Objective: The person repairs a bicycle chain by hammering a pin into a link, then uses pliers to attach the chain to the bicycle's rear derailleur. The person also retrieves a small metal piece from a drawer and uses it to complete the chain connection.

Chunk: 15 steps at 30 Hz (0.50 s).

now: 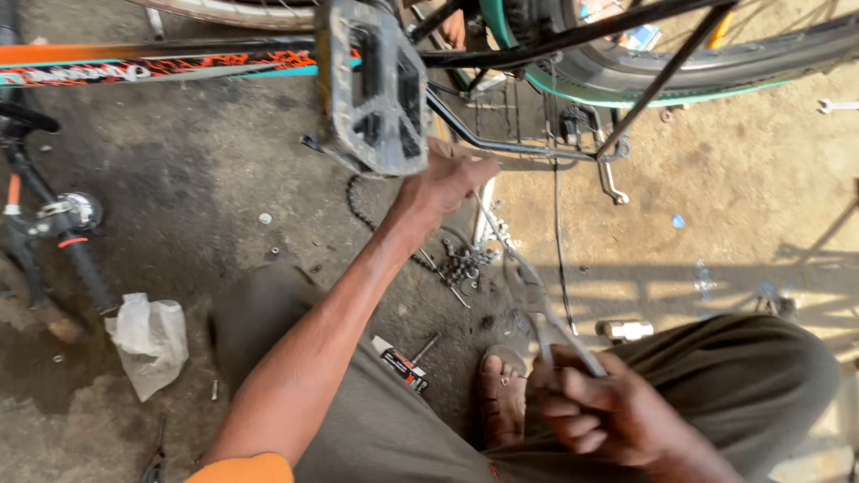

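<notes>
Pliers [537,309] in the right hand [595,407], nearest to me: fingers clenched round both handles, just above my right knee, tool angled up and left toward the bike. A sandalled foot [501,398] sits beside that hand on the concrete floor [224,197]. Farther out, I see the left hand [447,179] at full reach, pressed against the frame just below the grey pedal [371,85]; its fingers are curled out of view, so I cannot tell whether they grasp anything. A loose chain [447,259] and small metal parts lie on the floor between the hands. White rag [150,340] at left. Beyond, the orange-and-black frame tube [152,63] and teal-rimmed wheel [680,72].
</notes>
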Each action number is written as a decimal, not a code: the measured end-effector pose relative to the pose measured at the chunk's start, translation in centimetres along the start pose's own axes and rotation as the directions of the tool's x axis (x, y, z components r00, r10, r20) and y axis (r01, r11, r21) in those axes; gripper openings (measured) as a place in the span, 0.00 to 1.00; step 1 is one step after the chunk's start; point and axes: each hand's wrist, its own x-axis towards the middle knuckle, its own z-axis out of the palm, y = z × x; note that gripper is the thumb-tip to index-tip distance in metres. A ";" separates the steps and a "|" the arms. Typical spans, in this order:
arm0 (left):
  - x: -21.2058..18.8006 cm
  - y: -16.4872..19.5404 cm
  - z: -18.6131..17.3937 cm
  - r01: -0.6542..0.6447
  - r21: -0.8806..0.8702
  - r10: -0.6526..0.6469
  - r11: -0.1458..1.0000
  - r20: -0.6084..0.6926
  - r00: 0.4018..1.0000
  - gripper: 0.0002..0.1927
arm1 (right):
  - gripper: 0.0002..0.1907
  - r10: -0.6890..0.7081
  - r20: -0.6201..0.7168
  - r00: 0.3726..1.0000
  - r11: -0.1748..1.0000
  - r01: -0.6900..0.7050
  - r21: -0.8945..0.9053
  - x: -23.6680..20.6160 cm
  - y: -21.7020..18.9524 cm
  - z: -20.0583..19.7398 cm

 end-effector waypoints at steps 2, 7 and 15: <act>-0.5 0.5 0.2 -0.045 0.071 0.043 0.996 0.030 0.999 0.21 | 0.23 -0.001 -0.097 0.995 0.984 -0.016 -0.175 -3.4 -2.6 -2.5; -1.2 -0.1 1.2 -0.342 -0.213 0.330 0.915 -0.091 0.940 0.20 | 0.19 -0.171 0.020 0.985 0.985 0.171 0.018 1.5 1.4 5.4; 2.6 -1.9 1.4 -0.125 -0.185 0.116 0.975 -0.061 0.991 0.14 | 0.20 -0.202 -0.003 0.979 0.979 0.202 0.018 4.9 3.2 3.4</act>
